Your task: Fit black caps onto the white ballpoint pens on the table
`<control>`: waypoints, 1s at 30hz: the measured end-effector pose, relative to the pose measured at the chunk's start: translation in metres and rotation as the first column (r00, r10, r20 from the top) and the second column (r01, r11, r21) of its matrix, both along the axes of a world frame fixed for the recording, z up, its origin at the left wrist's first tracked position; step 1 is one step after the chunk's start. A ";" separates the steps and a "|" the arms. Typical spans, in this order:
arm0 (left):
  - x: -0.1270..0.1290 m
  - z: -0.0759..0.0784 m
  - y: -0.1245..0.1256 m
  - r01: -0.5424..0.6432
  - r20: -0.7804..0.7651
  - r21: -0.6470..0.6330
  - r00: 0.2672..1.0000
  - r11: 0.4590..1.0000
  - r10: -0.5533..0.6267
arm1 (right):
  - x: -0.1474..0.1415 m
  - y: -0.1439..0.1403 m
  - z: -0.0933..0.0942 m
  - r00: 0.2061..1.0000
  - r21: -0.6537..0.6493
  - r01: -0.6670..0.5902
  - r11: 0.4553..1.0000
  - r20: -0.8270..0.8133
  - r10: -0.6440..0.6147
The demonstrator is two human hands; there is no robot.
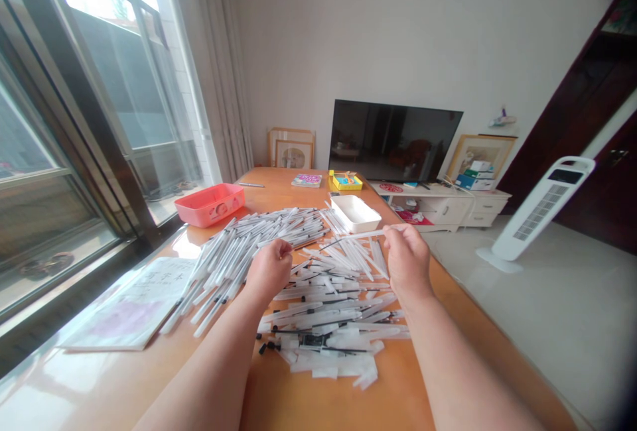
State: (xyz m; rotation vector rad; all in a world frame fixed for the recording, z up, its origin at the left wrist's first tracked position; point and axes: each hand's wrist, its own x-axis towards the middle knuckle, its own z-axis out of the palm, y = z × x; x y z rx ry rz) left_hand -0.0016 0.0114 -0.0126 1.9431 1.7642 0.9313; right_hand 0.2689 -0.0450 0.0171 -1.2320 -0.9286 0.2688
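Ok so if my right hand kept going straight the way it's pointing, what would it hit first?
Probably the white tray. Your right hand points away from you across the table, holding a white pen tube, and the tray sits just beyond the fingertips. Depth is hard to judge, so it might pass just right of it.

A single head-worn view looks forward and down along the wooden table [279, 182], close over the hands.

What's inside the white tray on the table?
The white tray sits beyond the pile of pens. Only its rim and part of the inner wall show, looking bare; the near wall hides the bottom, so its contents can't be confirmed.
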 end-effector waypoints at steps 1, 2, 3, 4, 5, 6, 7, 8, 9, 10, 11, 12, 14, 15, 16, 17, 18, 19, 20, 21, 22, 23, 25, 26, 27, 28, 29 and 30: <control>-0.002 0.000 0.001 -0.028 -0.033 0.004 0.999 1.000 0.028 | 0.002 0.000 0.001 1.000 0.019 0.023 1.000 -0.015 -0.022; -0.003 0.000 0.002 -0.048 -0.066 0.013 0.997 0.999 0.048 | 0.003 0.000 0.003 0.999 0.038 0.045 0.998 -0.029 -0.044; -0.004 0.001 0.002 -0.062 -0.100 0.027 0.993 0.998 0.064 | 0.004 -0.001 0.004 0.997 0.054 0.062 0.997 -0.038 -0.060; -0.005 0.001 0.002 -0.071 -0.135 0.041 0.988 0.997 0.076 | 0.005 -0.001 0.005 0.997 0.064 0.069 0.996 -0.037 -0.067; -0.005 0.001 0.002 -0.076 -0.171 0.052 0.982 0.996 0.084 | 0.006 -0.001 0.006 0.997 0.070 0.068 0.995 -0.037 -0.066; -0.005 0.002 0.002 -0.078 -0.206 0.059 0.975 0.995 0.089 | 0.006 0.000 0.006 0.997 0.074 0.062 0.995 -0.043 -0.058; -0.005 0.002 0.002 -0.077 -0.240 0.064 0.967 0.995 0.090 | 0.006 0.000 0.006 0.997 0.077 0.050 0.996 -0.059 -0.045; -0.004 0.001 0.001 -0.073 -0.273 0.068 0.958 0.995 0.089 | 0.005 0.001 0.006 0.996 0.079 0.032 0.996 -0.087 -0.025; -0.004 0.001 0.001 -0.065 -0.304 0.071 0.949 0.995 0.083 | 0.005 0.002 0.005 0.992 0.083 0.012 0.996 -0.124 -0.002; -0.004 0.000 0.001 -0.052 -0.331 0.074 0.941 0.996 0.073 | 0.005 0.004 0.004 0.986 0.088 -0.004 0.996 -0.167 0.019; -0.004 -0.001 0.001 -0.035 -0.356 0.077 0.932 0.996 0.060 | 0.005 0.005 0.004 0.977 0.094 -0.014 0.995 -0.208 0.034; -0.003 -0.003 0.001 -0.014 -0.379 0.079 0.925 0.997 0.043 | 0.005 0.007 0.003 0.969 0.098 -0.017 0.995 -0.245 0.041; -0.002 -0.006 0.001 0.036 -0.410 0.082 0.912 0.996 0.001 | 0.006 0.009 0.001 0.956 0.091 -0.013 0.996 -0.292 0.039; -0.001 -0.007 0.000 0.060 -0.420 0.083 0.907 0.995 -0.020 | 0.006 0.010 0.000 0.953 0.074 -0.015 0.997 -0.300 0.037; 0.000 -0.008 0.000 0.079 -0.429 0.085 0.903 0.993 -0.035 | 0.006 0.011 -0.001 0.954 0.048 -0.028 0.998 -0.296 0.041; 0.001 -0.009 0.000 0.094 -0.438 0.085 0.898 0.992 -0.048 | 0.006 0.012 -0.004 0.960 0.015 -0.049 0.999 -0.276 0.051; 0.001 -0.010 0.000 0.104 -0.447 0.084 0.893 0.991 -0.056 | 0.005 0.013 -0.006 0.969 -0.021 -0.067 0.998 -0.239 0.060; 0.002 -0.010 -0.001 0.109 -0.459 0.081 0.887 0.991 -0.060 | 0.005 0.015 -0.010 0.980 -0.059 -0.077 0.995 -0.188 0.065; 0.003 -0.010 -0.001 0.110 -0.470 0.075 0.880 0.991 -0.062 | 0.004 0.016 -0.013 0.990 -0.098 -0.080 0.992 -0.121 0.067; 0.003 -0.010 -0.001 0.107 -0.481 0.067 0.875 0.992 -0.062 | 0.003 0.018 -0.017 0.997 -0.136 -0.066 0.989 -0.048 0.060; 0.004 -0.010 -0.001 0.100 -0.489 0.057 0.870 0.993 -0.059 | 0.003 0.020 -0.021 0.998 -0.181 -0.051 0.982 0.029 0.057; 0.004 -0.009 -0.001 0.091 -0.495 0.047 0.867 0.995 -0.056 | 0.002 0.021 -0.024 0.992 -0.235 -0.037 0.971 0.106 0.063; 0.004 -0.009 -0.001 0.074 -0.500 0.028 0.864 0.997 -0.050 | 0.002 0.023 -0.029 0.964 -0.355 -0.001 0.935 0.249 0.095; 0.004 -0.008 0.000 0.069 -0.502 0.021 0.863 0.997 -0.049 | 0.002 0.023 -0.031 0.944 -0.414 0.021 0.910 0.308 0.119; 0.005 -0.008 0.000 0.066 -0.504 0.016 0.862 0.998 -0.049 | 0.002 0.023 -0.032 0.923 -0.466 0.043 0.884 0.357 0.144; 0.005 -0.008 -0.001 0.063 -0.507 0.013 0.861 0.998 -0.048 | 0.001 0.023 -0.032 0.903 -0.511 0.057 0.857 0.394 0.175; 0.005 -0.007 -0.001 0.061 -0.509 0.012 0.859 0.998 -0.047 | 0.000 0.022 -0.032 0.883 -0.547 0.065 0.834 0.421 0.208; 0.005 -0.007 -0.001 0.061 -0.511 0.011 0.858 0.998 -0.047 | -0.001 0.021 -0.032 0.866 -0.573 0.067 0.817 0.440 0.237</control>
